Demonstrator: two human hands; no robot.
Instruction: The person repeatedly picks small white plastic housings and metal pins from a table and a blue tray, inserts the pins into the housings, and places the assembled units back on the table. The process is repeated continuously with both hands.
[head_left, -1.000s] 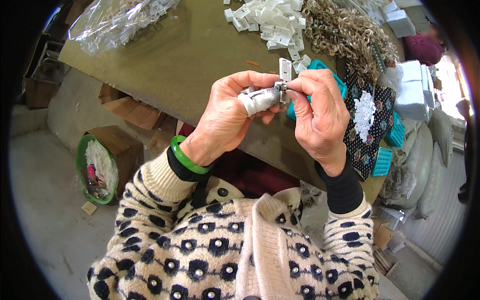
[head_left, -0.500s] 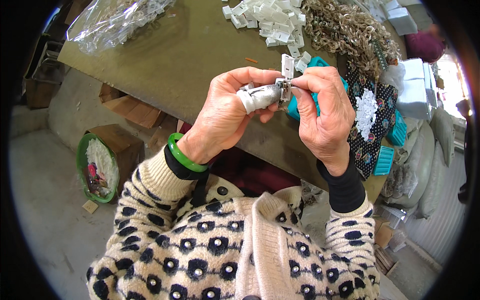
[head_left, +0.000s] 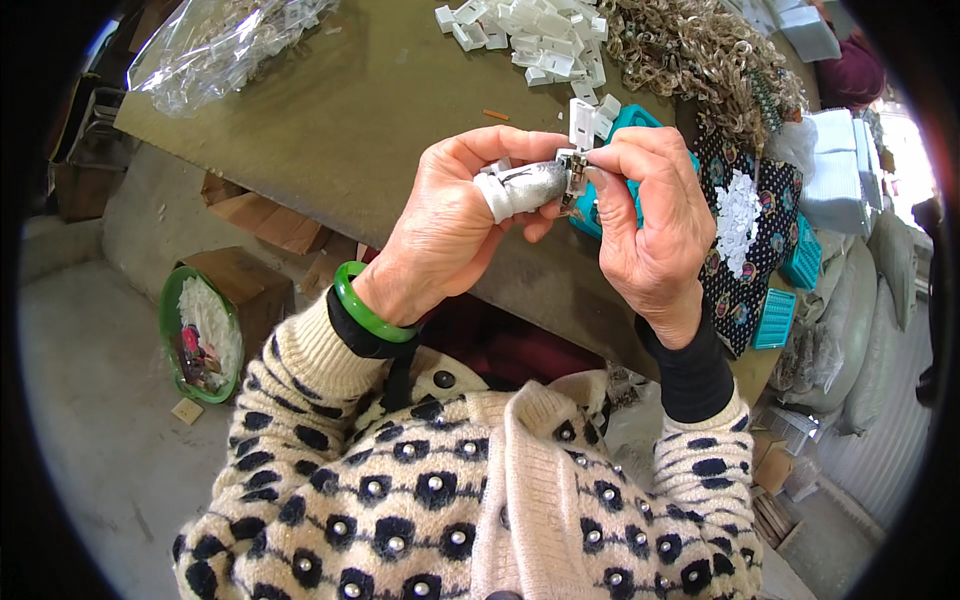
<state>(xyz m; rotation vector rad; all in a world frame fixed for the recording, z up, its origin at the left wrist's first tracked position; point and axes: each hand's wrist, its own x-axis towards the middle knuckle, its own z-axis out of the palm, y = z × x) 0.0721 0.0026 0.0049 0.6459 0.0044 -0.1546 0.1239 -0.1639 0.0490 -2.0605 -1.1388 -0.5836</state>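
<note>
My left hand (head_left: 440, 205) is closed on a small white plastic case (head_left: 581, 122) whose lid stands up above the fingers. A worn grey-and-white finger cover (head_left: 525, 190) wraps one digit of this hand, apparently the thumb, and presses against the case. Small metal parts (head_left: 573, 172) show at the case's lower half, between the two hands. My right hand (head_left: 655, 225) meets it from the right, thumb and forefinger pinched at the metal parts. What exactly sits in that pinch is too small to make out.
Behind my hands lies a pile of white plastic cases (head_left: 555, 35). A heap of brownish metallic strips (head_left: 700, 60) is at the far right, above small white pieces (head_left: 738, 225) on patterned cloth. A teal basket (head_left: 640, 120) stands behind my right hand; a clear plastic bag (head_left: 215, 60) lies far left.
The raised lid has shifted slightly right and toward me. More of the metal parts shows between my fingers, and both hands keep nearly the same place.
</note>
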